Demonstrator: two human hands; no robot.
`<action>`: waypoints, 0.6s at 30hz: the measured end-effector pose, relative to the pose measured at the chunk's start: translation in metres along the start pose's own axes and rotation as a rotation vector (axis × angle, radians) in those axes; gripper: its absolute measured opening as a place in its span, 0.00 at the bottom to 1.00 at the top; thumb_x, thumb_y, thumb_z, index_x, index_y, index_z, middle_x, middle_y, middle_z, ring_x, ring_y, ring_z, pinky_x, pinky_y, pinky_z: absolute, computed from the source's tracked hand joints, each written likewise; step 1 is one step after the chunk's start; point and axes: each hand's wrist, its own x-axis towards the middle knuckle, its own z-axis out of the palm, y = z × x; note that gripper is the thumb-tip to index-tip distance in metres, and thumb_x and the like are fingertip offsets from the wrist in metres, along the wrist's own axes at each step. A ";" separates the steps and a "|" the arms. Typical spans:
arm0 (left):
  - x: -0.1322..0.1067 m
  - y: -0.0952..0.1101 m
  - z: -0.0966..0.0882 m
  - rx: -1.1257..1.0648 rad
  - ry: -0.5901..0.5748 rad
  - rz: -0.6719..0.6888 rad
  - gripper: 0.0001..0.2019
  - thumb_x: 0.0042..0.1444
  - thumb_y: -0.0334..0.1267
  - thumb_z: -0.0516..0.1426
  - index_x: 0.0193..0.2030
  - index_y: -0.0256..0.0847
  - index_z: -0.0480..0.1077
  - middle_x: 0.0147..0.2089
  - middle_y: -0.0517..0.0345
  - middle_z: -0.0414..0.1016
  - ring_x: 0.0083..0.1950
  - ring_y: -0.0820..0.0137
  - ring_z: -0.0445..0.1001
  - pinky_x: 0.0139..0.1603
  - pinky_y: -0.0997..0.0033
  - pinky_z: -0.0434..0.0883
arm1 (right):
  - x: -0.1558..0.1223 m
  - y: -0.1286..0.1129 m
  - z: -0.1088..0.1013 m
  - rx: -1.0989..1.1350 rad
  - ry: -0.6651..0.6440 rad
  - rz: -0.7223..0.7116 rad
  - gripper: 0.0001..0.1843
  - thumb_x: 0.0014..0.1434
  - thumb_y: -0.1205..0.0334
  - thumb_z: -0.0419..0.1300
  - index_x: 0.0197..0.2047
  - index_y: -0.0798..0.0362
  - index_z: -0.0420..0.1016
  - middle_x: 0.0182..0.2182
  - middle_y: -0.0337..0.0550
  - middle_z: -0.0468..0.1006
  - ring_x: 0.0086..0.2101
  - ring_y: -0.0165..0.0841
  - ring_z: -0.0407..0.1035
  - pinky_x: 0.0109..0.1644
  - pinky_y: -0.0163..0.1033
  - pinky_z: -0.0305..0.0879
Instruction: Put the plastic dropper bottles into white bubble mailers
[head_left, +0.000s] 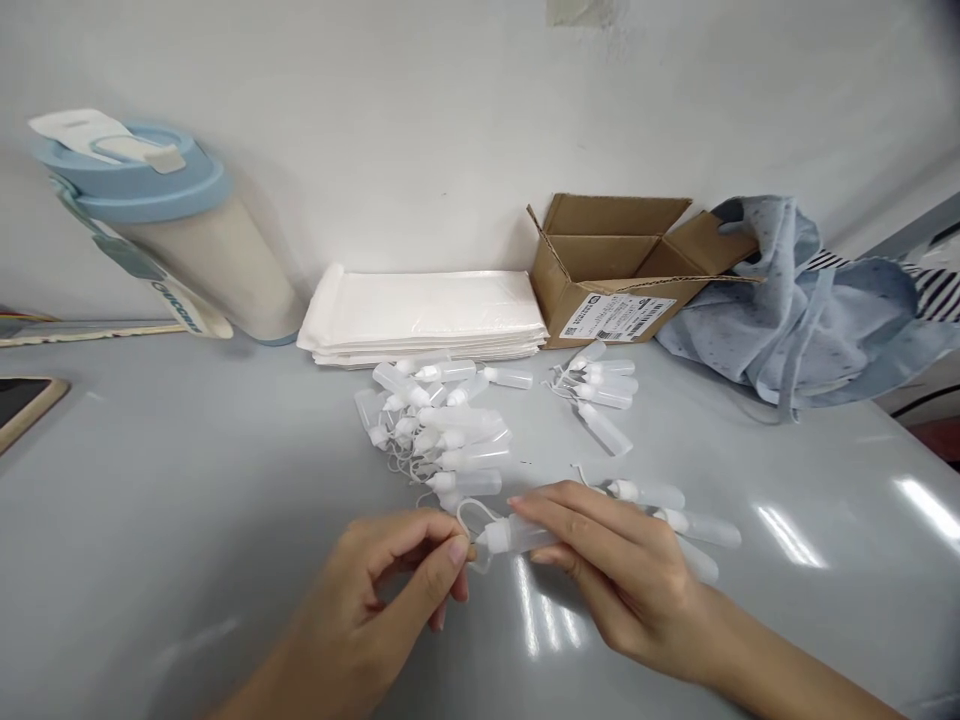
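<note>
A small translucent dropper bottle [517,535] lies nearly level between my two hands, its white nozzle end facing left. My right hand [626,575] is closed around the bottle's body. My left hand [409,590] pinches at the nozzle end, thumb against forefinger. A thin white cap cord [469,503] loops from the bottle's neck into those left fingertips; the cap itself is hidden there. Just beyond the hands is a pile of similar dropper bottles [450,430] with tangled cords. A few more bottles [701,527] lie beside my right hand, partly covered by it.
Behind the pile, a stack of white packets [427,310] rests against the wall. An open cardboard box [600,285] and blue cloth [757,310] stand to its right. More bottles [604,392] lie before the box. A tumbler [202,240] and a phone-like edge [34,410] are left.
</note>
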 end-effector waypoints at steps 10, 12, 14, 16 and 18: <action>0.001 0.002 -0.007 0.156 0.086 0.072 0.15 0.64 0.43 0.50 0.27 0.43 0.70 0.22 0.63 0.69 0.24 0.73 0.69 0.20 0.80 0.62 | 0.001 -0.001 -0.001 -0.024 -0.144 0.103 0.16 0.67 0.66 0.54 0.58 0.56 0.65 0.40 0.48 0.76 0.37 0.33 0.72 0.38 0.37 0.73; 0.001 0.006 -0.013 0.159 0.162 0.068 0.16 0.63 0.44 0.51 0.27 0.43 0.70 0.21 0.63 0.68 0.24 0.73 0.69 0.21 0.79 0.62 | 0.004 0.001 -0.006 -0.080 -0.188 0.167 0.17 0.68 0.62 0.54 0.58 0.54 0.64 0.43 0.48 0.75 0.39 0.34 0.73 0.40 0.37 0.74; 0.002 0.008 -0.021 0.130 0.299 0.022 0.17 0.63 0.46 0.51 0.27 0.43 0.70 0.21 0.63 0.68 0.25 0.72 0.69 0.23 0.78 0.64 | 0.007 0.006 -0.013 -0.160 -0.171 0.221 0.17 0.68 0.59 0.54 0.58 0.53 0.63 0.45 0.50 0.74 0.42 0.35 0.73 0.42 0.38 0.74; 0.005 0.007 -0.029 0.103 0.444 -0.035 0.17 0.63 0.48 0.52 0.27 0.43 0.70 0.22 0.63 0.68 0.27 0.71 0.70 0.27 0.77 0.67 | 0.009 0.015 -0.021 -0.263 -0.112 0.262 0.17 0.68 0.57 0.53 0.58 0.52 0.64 0.48 0.51 0.73 0.45 0.37 0.73 0.45 0.41 0.74; 0.010 0.004 -0.035 0.087 0.509 -0.066 0.17 0.62 0.49 0.53 0.27 0.44 0.70 0.21 0.64 0.67 0.29 0.71 0.71 0.31 0.76 0.69 | 0.010 0.025 -0.027 -0.370 -0.042 0.285 0.16 0.68 0.55 0.52 0.56 0.51 0.66 0.50 0.52 0.72 0.48 0.39 0.72 0.48 0.45 0.73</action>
